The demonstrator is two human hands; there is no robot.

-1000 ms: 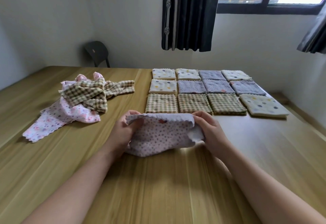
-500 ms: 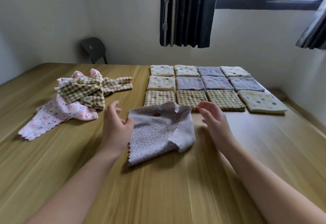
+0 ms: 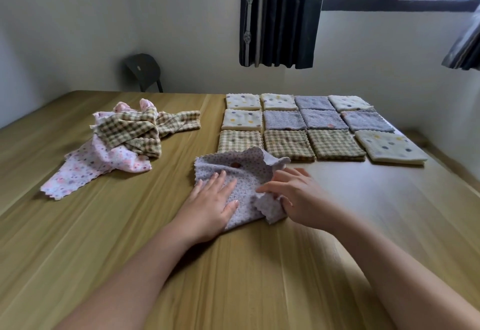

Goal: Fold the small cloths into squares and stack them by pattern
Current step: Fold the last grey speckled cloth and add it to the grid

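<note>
Now lowered onto small lilac dotted fleece cloth [image 3: 246, 174], just in front of checked folded cloth squares [image 3: 288, 144].
Pins it with flat, straight-fingered left hand [image 3: 210, 205] for smoothing; right hand [image 3: 293, 194] at rumpled flap, grip unclear.

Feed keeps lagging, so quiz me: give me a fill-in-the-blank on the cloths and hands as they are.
The loose cloth under the left hand is ___.
Among the folded squares, ___ are checked.
The unfolded pile lies on the hands' ___ side.
Missing: purple; three; left.
</note>
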